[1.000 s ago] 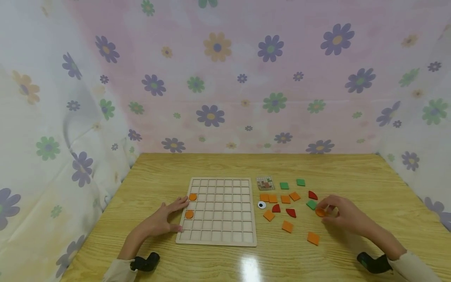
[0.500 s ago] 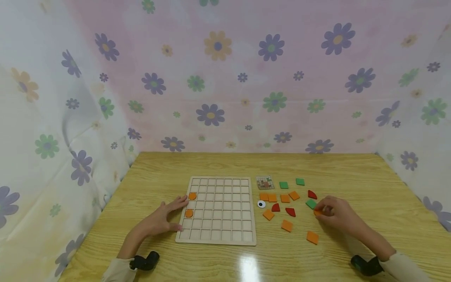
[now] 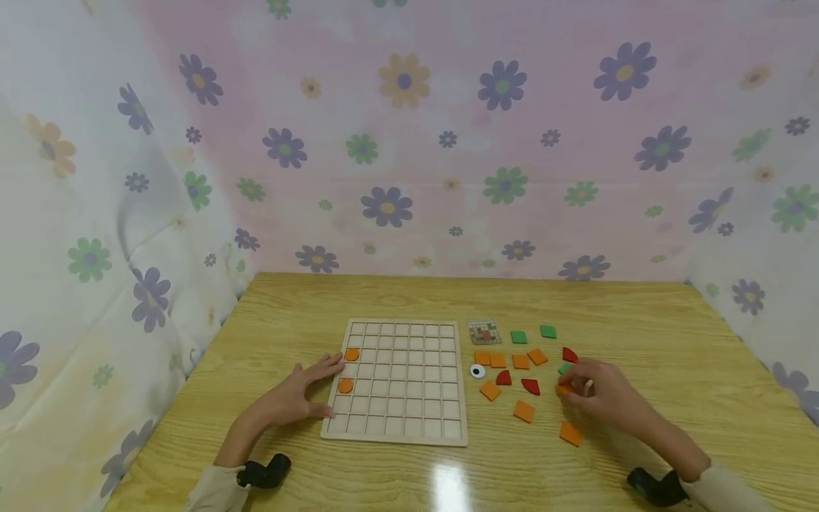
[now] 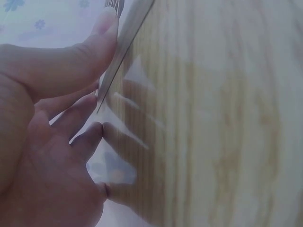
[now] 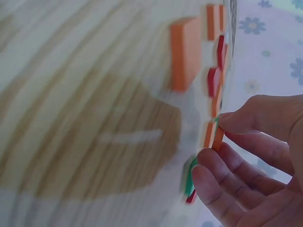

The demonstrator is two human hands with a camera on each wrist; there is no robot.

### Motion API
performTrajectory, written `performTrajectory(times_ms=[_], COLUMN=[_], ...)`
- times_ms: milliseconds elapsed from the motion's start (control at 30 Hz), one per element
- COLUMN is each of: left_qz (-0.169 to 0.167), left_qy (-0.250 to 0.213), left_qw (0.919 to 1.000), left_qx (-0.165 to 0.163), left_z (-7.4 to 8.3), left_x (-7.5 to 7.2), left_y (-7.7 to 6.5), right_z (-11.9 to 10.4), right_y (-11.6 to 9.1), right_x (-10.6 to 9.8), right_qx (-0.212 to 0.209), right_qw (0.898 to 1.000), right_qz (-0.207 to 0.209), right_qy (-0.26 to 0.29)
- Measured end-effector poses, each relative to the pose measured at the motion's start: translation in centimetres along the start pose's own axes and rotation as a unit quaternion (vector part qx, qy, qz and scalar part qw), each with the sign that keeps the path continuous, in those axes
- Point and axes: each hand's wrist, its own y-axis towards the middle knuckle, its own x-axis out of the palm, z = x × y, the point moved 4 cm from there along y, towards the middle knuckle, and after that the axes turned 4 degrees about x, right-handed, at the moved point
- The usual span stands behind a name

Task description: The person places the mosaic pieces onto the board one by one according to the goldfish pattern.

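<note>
My left hand [image 3: 291,400] rests at the left edge of a pale wooden grid board [image 3: 409,442], fingers spread and thumb on the rim. Two orange round pieces [image 3: 345,385] lie in the board's left column. Right of the board, my right hand [image 3: 606,392] pinches an orange disc [image 3: 564,389] between thumb and fingertips, low over the table. The right wrist view shows this disc [image 5: 218,139] edge-on, partly hidden by the fingers. Close by the fingertips are a green tile [image 3: 564,368], partly covered by the hand, and a red quarter-circle piece [image 3: 569,354].
Orange square tiles [image 3: 524,411], more red quarter-circles [image 3: 530,386], green tiles [image 3: 519,337] and a white eye piece [image 3: 477,371] are scattered right of the board. A small patterned grid card [image 3: 484,332] lies by the board's upper right corner. Flowered cloth [image 3: 397,163] borders the table.
My right hand has closed its pinch on the orange disc and shifted a little left with it, now partly covering the green tile. The left hand stays on the board.
</note>
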Motion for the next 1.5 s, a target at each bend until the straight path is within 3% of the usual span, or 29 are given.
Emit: performTrajectory(times_ms=[200,467,967,1233,1500], left_qz=[0.001,-0.003,0.001,0.002,0.003], left_qy=[0.003,-0.005,0.0,-0.003,0.004], left_qw=[1.0,0.9999,1.0,1.0,0.9999], left_qx=[0.0,-0.009,-0.01,-0.009,-0.011], left_z=[0.2,0.2,0.0,0.0,-0.1], left_x=[-0.1,0.3,0.0,0.0,0.1], left_y=[0.2,0.1,0.0,0.0,0.0], right_z=[-1.9,-4.0,-7.2,-8.6,-9.9], right_y=[0.9,2.0,4.2,4.7,5.5], right_x=[0.6,2.2,4.0,4.7,5.5], right_qx=[-0.026,-0.022,-0.084,-0.071,-0.104], right_qw=[0.999,0.996,0.993,0.991,0.988], right_qz=[-0.015,-0.058,-0.048,-0.082,-0.076], right_qy=[0.016,0.056,0.072,0.082,0.09])
